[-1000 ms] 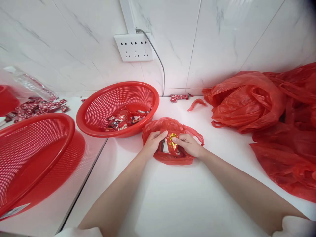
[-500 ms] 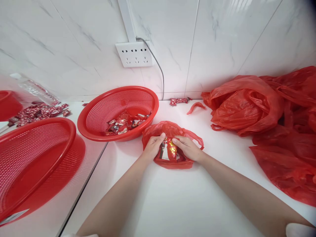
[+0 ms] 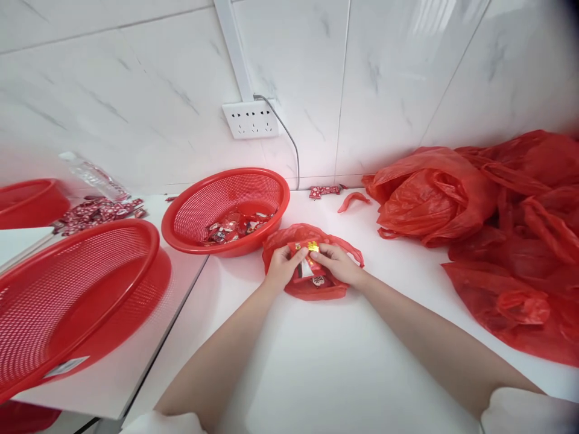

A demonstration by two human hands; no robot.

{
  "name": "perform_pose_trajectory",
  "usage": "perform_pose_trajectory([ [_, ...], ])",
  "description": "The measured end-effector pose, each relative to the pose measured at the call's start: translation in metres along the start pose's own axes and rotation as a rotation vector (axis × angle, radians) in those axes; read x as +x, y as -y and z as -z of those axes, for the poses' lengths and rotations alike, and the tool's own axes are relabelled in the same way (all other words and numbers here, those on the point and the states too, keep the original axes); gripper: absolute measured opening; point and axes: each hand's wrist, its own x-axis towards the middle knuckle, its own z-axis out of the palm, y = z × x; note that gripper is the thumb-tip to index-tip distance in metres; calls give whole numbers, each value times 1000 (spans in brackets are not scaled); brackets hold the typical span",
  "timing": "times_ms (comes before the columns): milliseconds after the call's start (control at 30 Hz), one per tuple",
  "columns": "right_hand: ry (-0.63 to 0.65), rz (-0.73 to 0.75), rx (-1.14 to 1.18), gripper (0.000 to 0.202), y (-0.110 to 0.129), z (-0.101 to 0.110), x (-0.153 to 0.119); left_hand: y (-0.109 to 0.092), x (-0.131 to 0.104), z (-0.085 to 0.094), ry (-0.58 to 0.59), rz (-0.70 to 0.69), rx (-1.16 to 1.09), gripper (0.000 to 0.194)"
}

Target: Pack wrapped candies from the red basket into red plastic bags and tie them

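Observation:
A small open red plastic bag [image 3: 316, 293] lies on the white table in front of me. Over its mouth, my left hand [image 3: 283, 265] and my right hand [image 3: 337, 263] pinch red wrapped packets [image 3: 308, 256] with shiny gold print between thumbs and fingers. Below them in the bag is another packet with a pale round mark [image 3: 318, 281]. Just behind and left of the bag stands a red mesh basket [image 3: 194, 199] with small red packets [image 3: 233, 226] at its bottom.
At the left is a large red basket [image 3: 108, 271], with a packet pile [image 3: 99, 212] and a plastic bottle [image 3: 102, 181] behind. Crumpled red bags [image 3: 434, 193] fill the right. Small packets [image 3: 325, 191] lie by the wall, below a socket panel [image 3: 251, 119].
The packets between my hands have turned, with the gold print now at the top by my thumbs. The camera view has shifted left and up slightly.

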Motion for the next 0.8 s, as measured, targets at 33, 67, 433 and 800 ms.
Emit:
perform_pose_trajectory([
  [33,-44,-7,55,36,-2,0,1,-1,0,0,-10,0,-13,44],
  [67,-94,-13,123,36,-4,0,3,-3,1,0,-21,0,-18,45],
  [433,-216,48,108,43,-5,1,-2,-35,-7,21,46,-168,809,21],
  [800,-365,245,-765,30,-3,-5,-9,-35,-35,32,2,-448,1309,36],
])
